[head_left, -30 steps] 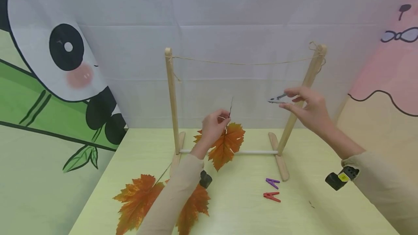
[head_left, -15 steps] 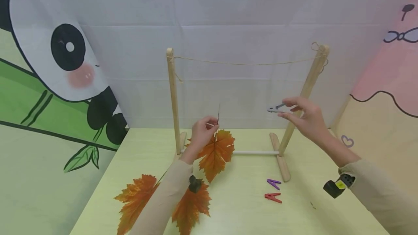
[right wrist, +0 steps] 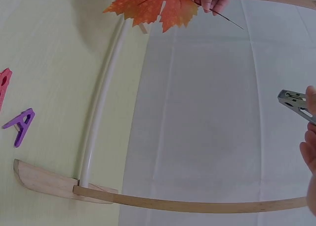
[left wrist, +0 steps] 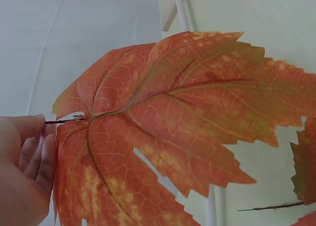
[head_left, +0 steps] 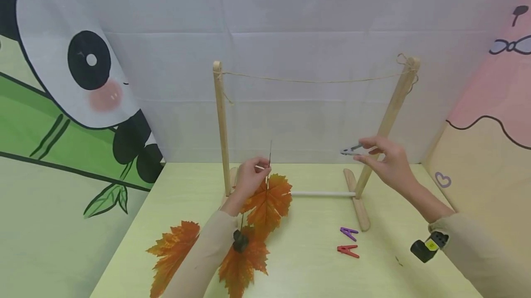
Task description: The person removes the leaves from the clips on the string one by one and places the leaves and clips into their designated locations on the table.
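Observation:
My left hand (head_left: 250,179) pinches the thin dark stem of an orange maple leaf (head_left: 269,203), which hangs below the fingers. In the left wrist view the leaf (left wrist: 163,107) fills the middle, its stem between thumb and fingers. Out to the right, my right hand (head_left: 386,160) holds a grey clothespin (head_left: 351,150) between thumb and fingers, its nose pointing left. The right wrist view shows this clothespin (right wrist: 295,101) at the right edge. Both hands are below the string (head_left: 307,80), which runs between two wooden posts, and apart from it.
The wooden stand's left post (head_left: 221,127) and right post (head_left: 390,113) are joined low by a white rod (head_left: 323,194). A purple clothespin (head_left: 349,233) and a red clothespin (head_left: 347,251) lie on the table (head_left: 307,265). Two more leaves lie front left, one (head_left: 176,252) beside another (head_left: 242,265).
My left hand has moved left and down with the leaf, which now overlaps a leaf lying on the table in the head view. My right hand has lowered slightly, still holding the grey clothespin.

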Action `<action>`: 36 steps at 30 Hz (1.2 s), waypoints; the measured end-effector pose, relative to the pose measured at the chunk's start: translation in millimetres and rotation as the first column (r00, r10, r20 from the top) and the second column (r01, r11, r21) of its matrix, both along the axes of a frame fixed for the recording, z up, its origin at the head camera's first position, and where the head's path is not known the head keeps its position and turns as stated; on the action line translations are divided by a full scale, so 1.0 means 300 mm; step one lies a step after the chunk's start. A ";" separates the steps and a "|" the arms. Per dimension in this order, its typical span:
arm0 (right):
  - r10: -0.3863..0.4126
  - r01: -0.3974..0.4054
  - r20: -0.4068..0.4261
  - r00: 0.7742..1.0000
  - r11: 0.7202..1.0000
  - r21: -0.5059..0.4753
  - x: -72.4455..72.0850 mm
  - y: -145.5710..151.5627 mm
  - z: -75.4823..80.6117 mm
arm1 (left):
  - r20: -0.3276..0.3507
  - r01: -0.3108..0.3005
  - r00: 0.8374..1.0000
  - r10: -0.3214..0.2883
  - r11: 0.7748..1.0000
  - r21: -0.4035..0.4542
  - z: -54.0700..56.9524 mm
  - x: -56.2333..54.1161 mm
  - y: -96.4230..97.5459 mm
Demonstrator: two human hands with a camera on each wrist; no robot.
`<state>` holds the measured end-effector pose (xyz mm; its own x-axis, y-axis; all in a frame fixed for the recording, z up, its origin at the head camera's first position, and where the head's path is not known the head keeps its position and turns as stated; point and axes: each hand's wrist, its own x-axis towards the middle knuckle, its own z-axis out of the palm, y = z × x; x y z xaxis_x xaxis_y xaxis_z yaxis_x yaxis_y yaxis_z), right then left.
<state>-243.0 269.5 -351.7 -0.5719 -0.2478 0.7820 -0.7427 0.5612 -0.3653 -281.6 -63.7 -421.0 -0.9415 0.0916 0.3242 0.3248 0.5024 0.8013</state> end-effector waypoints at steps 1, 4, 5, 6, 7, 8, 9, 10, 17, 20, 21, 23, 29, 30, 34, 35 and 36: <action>-0.001 0.001 0.004 1.000 1.000 0.002 0.001 0.001 -0.007 | 0.009 -0.002 1.000 0.002 1.000 -0.002 -0.004 0.002 -0.003; -0.015 0.015 0.034 0.999 1.000 0.005 0.008 0.003 -0.024 | 0.030 -0.002 1.000 0.003 1.000 -0.010 -0.015 0.009 -0.010; -0.021 0.020 0.045 0.999 1.000 0.007 0.010 0.005 -0.031 | 0.035 -0.003 0.999 0.003 1.000 -0.016 -0.020 0.011 -0.012; -0.027 0.026 0.056 0.998 1.000 0.009 0.013 0.006 -0.037 | 0.040 0.001 0.999 0.000 1.000 -0.014 -0.024 0.013 -0.014; -0.031 0.031 0.067 0.997 0.999 0.010 0.016 0.008 -0.042 | 0.043 0.005 0.999 -0.004 1.000 -0.014 -0.029 0.015 -0.016; -0.037 0.036 0.079 0.996 0.999 0.012 0.019 0.009 -0.048 | 0.044 0.010 0.999 -0.009 1.000 -0.016 -0.033 0.018 -0.018; -0.040 0.039 0.090 0.995 0.999 0.012 0.021 0.011 -0.053 | 0.046 0.013 0.999 -0.012 1.000 -0.018 -0.037 0.020 -0.020; -0.042 0.041 0.097 0.994 0.999 0.014 0.022 0.012 -0.057 | 0.045 0.018 0.999 -0.017 1.000 -0.016 -0.041 0.022 -0.021; -0.040 0.039 0.119 0.992 0.999 0.005 0.030 0.014 -0.075 | 0.064 0.043 0.997 -0.042 0.999 -0.005 -0.068 0.030 -0.033; -0.037 0.038 0.130 0.991 0.999 -0.007 0.032 0.011 -0.086 | 0.089 0.049 0.995 -0.051 0.999 0.015 -0.076 0.035 -0.035; -0.037 0.038 0.131 0.991 0.999 -0.008 0.033 0.010 -0.090 | 0.095 0.054 0.994 -0.056 0.998 0.024 -0.080 0.037 -0.036; -0.036 0.038 0.139 0.990 0.999 -0.013 0.035 0.008 -0.101 | 0.107 0.061 0.992 -0.065 0.997 0.044 -0.087 0.042 -0.038; -0.051 0.055 0.161 0.986 0.998 -0.022 0.041 0.002 -0.132 | 0.153 0.059 0.986 -0.072 0.994 0.088 -0.111 0.052 -0.046; -0.056 0.061 0.165 0.985 0.998 -0.026 0.043 0.001 -0.137 | 0.166 0.054 0.984 -0.068 0.994 0.090 -0.115 0.053 -0.048; -0.071 0.077 0.169 0.983 0.997 -0.031 0.044 0.000 -0.150 | 0.206 0.044 0.976 -0.064 0.994 0.103 -0.131 0.059 -0.060; -0.070 0.076 0.167 0.983 0.997 -0.034 0.044 0.001 -0.153 | 0.211 0.042 0.975 -0.064 0.993 0.108 -0.133 0.061 -0.063; -0.069 0.076 0.168 0.983 0.996 -0.035 0.045 0.003 -0.156 | 0.216 0.038 0.974 -0.062 0.993 0.111 -0.136 0.064 -0.066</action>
